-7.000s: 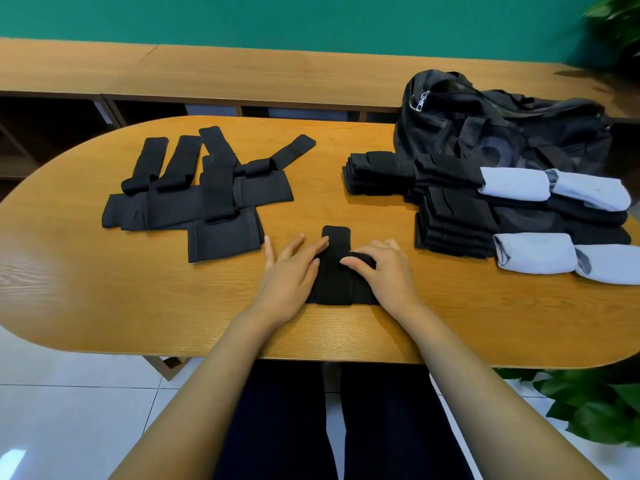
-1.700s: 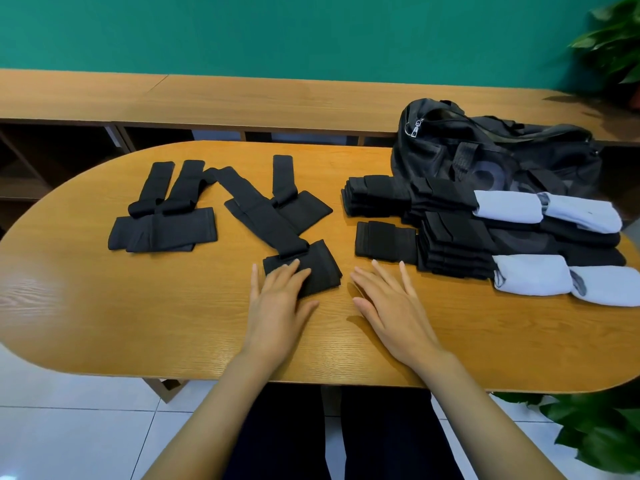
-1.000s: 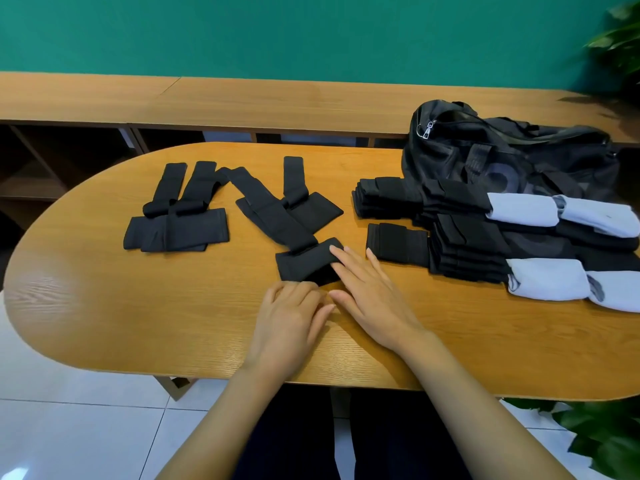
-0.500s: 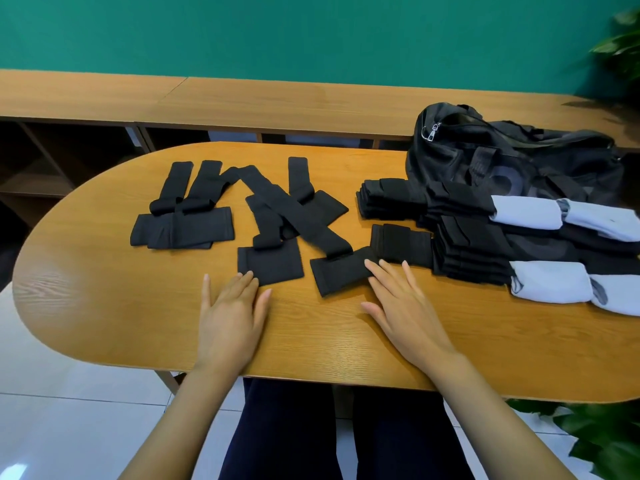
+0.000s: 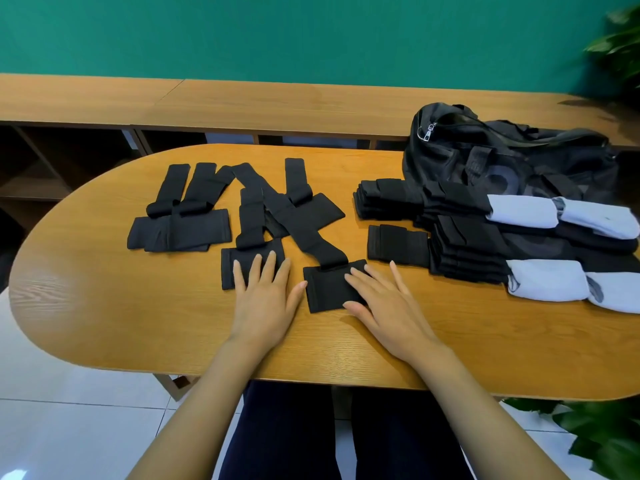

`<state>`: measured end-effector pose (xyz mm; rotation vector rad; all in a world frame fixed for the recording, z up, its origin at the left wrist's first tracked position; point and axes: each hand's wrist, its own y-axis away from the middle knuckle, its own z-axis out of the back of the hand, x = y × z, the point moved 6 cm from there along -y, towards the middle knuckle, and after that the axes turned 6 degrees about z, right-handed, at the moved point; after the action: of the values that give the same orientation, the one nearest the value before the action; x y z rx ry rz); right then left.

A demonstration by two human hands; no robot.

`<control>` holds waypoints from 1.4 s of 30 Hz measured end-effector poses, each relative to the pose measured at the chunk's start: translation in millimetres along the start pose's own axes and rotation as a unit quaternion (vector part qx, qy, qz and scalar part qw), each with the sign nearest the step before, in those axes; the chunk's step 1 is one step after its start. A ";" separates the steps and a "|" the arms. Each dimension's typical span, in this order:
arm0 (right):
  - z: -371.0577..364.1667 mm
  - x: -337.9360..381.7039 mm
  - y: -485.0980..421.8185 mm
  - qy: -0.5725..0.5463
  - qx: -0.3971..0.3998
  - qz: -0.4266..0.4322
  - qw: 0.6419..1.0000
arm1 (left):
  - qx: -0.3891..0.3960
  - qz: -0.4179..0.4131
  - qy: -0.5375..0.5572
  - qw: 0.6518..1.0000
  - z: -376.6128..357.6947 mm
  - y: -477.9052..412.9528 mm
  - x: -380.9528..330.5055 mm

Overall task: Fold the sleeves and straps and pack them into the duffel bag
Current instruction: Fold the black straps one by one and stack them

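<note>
Far to the left of the duffel bag (image 5: 502,161), some loose straps (image 5: 178,226) lie flat on the surface (image 5: 104,306), not folded yet. A bit nearer the bag, the left hand (image 5: 265,306) lies flat with its fingers straight and spread. Its fingertips press on the wide end of the first strap (image 5: 228,271), and it grips nothing. Nearer the bag again, the right hand (image 5: 384,306) is flat too, fingers straight, resting on the wide end of the second strap (image 5: 325,289). The long tail of that strap runs up and away to the left, across other straps. Just in front of the bag sit the folded black pile (image 5: 464,254) and the pale rolled sleeves (image 5: 519,213), touching it. Nothing seems to be in the bag yet, and I cannot tell if its zip is open. So the step looks like folding, with the hands smoothing two straps flat. The next move likely calls for picking one strap, pulling its long tail free of the others, and folding it over the wide end. One hand should hold the wide end down so it does not slide.
</note>
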<state>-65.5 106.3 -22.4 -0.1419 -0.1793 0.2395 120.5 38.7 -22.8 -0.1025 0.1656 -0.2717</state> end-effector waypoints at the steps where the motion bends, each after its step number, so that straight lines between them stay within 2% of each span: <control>1: -2.0 -0.9 1.6 0.004 -0.001 -0.004 1.000 | 0.018 0.014 -0.014 1.000 -4.2 -1.5 2.1; 5: 1.0 -6.6 14.7 0.023 -0.034 -0.018 0.999 | 0.034 0.059 -0.011 0.998 -6.7 -7.6 16.5; 8: 3.3 -7.6 22.7 0.025 -0.034 -0.011 0.999 | 0.035 0.063 0.009 0.997 -5.7 -10.6 20.3; 10: 5.9 -6.7 25.0 0.008 -0.038 0.001 0.999 | 0.011 0.020 0.040 0.999 -1.2 -7.0 11.0; 12: 9.4 -6.6 26.6 -0.011 -0.049 0.015 0.999 | 0.002 -0.066 0.080 0.995 3.5 1.8 -8.5; 15: 11.6 -8.6 30.8 -0.021 -0.069 0.021 0.997 | 0.061 -0.174 0.149 0.971 2.7 20.6 -35.8; 17: 10.7 -10.0 33.7 -0.023 -0.073 0.017 0.997 | 0.097 -0.198 0.170 0.960 -3.3 30.6 -42.8; 19: 10.1 -10.8 35.1 -0.030 -0.078 0.009 0.996 | 0.089 -0.211 0.175 0.958 -7.9 36.3 -43.6; 25: 9.3 -14.6 37.2 -0.052 -0.093 -0.014 0.994 | 0.002 -0.217 0.204 0.955 -8.6 37.6 -38.9; 30: 8.1 -14.6 37.3 -0.059 -0.097 0.002 0.994 | -0.042 -0.213 0.221 0.951 -5.9 38.3 -36.2; 42: 7.3 -13.1 39.4 -0.051 -0.109 0.028 0.992 | -0.050 -0.218 0.235 0.946 -2.6 39.5 -34.9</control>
<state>-88.2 141.8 -23.7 -0.3519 -0.3027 0.2830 97.1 86.0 -25.0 -0.1746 0.6351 -0.7303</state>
